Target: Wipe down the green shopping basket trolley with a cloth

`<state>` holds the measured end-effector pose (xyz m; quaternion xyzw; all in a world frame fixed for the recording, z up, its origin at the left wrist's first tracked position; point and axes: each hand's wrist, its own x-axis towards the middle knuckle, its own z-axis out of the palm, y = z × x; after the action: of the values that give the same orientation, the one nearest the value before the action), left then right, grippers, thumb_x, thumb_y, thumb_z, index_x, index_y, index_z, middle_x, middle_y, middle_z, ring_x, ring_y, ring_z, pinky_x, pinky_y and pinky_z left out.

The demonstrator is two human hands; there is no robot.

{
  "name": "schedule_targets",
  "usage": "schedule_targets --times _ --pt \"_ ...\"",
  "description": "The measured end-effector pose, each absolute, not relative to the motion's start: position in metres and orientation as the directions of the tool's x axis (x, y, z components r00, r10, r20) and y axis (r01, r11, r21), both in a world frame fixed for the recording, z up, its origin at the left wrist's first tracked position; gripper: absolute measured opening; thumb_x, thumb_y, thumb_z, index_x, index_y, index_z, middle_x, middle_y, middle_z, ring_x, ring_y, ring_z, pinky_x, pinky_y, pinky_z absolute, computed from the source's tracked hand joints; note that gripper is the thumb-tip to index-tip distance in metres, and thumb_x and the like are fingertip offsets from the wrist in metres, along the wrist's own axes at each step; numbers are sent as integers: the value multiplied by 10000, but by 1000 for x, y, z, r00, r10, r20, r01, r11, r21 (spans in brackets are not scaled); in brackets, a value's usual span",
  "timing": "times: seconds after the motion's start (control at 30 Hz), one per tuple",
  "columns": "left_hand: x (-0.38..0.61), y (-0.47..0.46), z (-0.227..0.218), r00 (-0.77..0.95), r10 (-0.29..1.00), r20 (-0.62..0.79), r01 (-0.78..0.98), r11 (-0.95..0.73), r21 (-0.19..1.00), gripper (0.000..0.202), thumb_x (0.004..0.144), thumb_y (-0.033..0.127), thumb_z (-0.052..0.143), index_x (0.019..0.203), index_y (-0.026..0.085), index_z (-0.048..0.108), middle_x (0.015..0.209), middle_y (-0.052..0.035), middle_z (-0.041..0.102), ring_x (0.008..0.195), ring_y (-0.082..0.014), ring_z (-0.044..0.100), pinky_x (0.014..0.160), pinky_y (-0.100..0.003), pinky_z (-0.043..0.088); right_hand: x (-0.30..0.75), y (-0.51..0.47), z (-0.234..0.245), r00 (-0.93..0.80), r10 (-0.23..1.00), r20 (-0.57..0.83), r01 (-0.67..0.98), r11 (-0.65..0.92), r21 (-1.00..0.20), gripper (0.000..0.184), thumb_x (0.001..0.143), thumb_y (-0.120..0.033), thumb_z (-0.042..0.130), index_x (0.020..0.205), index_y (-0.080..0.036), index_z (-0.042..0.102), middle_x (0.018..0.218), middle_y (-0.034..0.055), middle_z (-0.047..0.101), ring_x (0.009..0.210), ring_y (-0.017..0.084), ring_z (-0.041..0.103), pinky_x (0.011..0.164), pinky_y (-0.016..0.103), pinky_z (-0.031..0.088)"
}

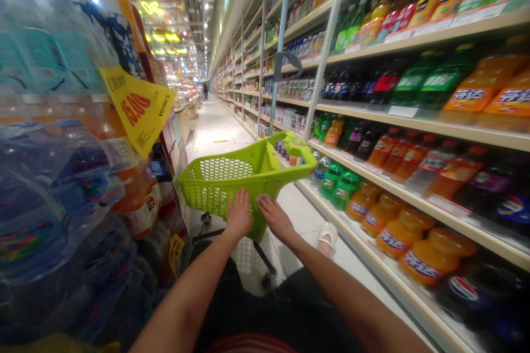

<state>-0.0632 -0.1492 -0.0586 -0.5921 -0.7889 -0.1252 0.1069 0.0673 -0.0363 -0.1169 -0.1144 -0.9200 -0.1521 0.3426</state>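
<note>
A lime-green plastic shopping cart (290, 176) with a perforated basket stands in front of me, turned sideways on dark legs with casters. My left hand (240, 210) lies against the basket's near side, fingers stretched out and pointing up. Just to its right, my right hand (274, 215) is on the same side wall with its fingers held together. A small white cloth-like piece (260, 197) shows at the right fingertips, pressed to the plastic. Most of that piece is covered by the fingers, so its exact kind is unclear.
Shelves (372, 110) full of soda bottles line the right side. Stacked water bottles (49, 187) crowd the left, with a yellow price sign (138, 110) sticking out. A foot in a white clog (328, 236) is on the floor beside the shelf. A distant person (205, 90) stands down the aisle.
</note>
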Motion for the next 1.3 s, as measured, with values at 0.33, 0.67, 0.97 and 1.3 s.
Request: schedule_targets --times 0.33,0.67,0.97,1.3 --pt "-70 -149 -43 -305 893 330 952 292 87 746 706 158 443 1405 62 202 1512 -118 115 1387 -245 87 1107 -500 130 69 -37 -31 -505 107 856 413 901 131 494 844 -44 310 1311 -130 442 1352 137 457 1354 202 227 1053 454 298" --pt "-59 -148 -39 -275 916 292 961 267 67 731 733 180 449 1410 82 191 1512 -114 119 1390 -238 70 1118 -483 114 76 -33 -103 -677 98 729 370 902 222 468 815 -18 335 1237 -109 517 1286 142 527 1299 199 346 994 420 373" --pt "-60 -142 -33 -278 915 292 960 271 65 754 722 157 447 1415 69 165 1518 -110 67 1390 -247 55 1114 -496 122 85 -25 -28 -406 130 905 479 873 89 515 838 -34 309 1335 -126 409 1355 141 453 1348 206 244 1052 449 298" --pt "-45 -135 -30 -223 926 303 974 221 44 732 751 150 456 1419 100 161 1518 -106 84 1392 -235 45 1113 -486 118 75 -30 -78 -567 149 810 418 899 127 483 829 -34 321 1272 -128 490 1306 142 506 1318 210 313 1012 459 366"
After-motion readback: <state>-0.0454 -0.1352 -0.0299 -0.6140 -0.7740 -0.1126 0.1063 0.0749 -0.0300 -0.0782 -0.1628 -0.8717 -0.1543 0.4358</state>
